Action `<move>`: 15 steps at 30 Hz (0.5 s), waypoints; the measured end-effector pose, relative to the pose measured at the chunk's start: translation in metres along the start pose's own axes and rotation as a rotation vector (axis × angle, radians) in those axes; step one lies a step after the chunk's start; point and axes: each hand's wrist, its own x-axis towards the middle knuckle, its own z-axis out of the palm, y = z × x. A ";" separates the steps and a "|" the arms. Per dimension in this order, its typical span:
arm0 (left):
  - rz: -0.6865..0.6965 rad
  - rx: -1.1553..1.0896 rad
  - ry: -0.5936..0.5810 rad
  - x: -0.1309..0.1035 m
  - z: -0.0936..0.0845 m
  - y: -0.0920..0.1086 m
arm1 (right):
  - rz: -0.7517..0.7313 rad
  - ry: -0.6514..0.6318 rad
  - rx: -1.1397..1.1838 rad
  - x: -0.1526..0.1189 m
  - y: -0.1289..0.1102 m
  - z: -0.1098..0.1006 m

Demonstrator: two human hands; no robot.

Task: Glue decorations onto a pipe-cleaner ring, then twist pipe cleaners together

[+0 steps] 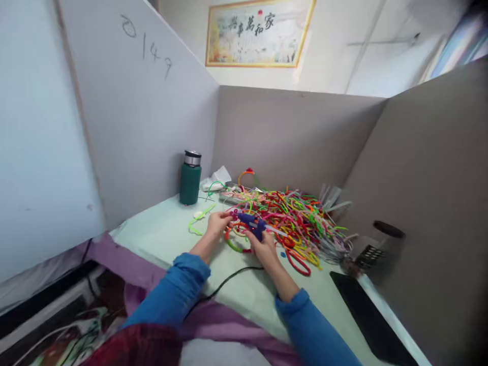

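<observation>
A purple-blue glue gun (251,222) with a pale glue stick at its back is gripped in my right hand (264,247). Its nozzle points left, close to a small magenta pipe-cleaner piece (234,214) pinched between the fingertips of my left hand (218,227). Below the gun, an orange and green pipe-cleaner loop (233,246) lies partly hidden by my hands. A black cord (232,276) runs across the table under my right forearm.
A large heap of colourful pipe cleaners (297,213) covers the back right. A green bottle (190,178) stands at the back left, beside white tissue (217,178). A black flat object (368,315) lies on the right. Grey partitions (290,137) enclose the table (152,234).
</observation>
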 end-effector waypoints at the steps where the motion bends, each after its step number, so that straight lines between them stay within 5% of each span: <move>1: 0.001 -0.009 -0.008 0.000 0.000 0.000 | -0.002 -0.007 0.000 0.000 0.000 0.000; 15: 0.008 -0.069 0.008 0.005 0.000 -0.009 | 0.049 -0.055 0.000 -0.001 -0.006 0.000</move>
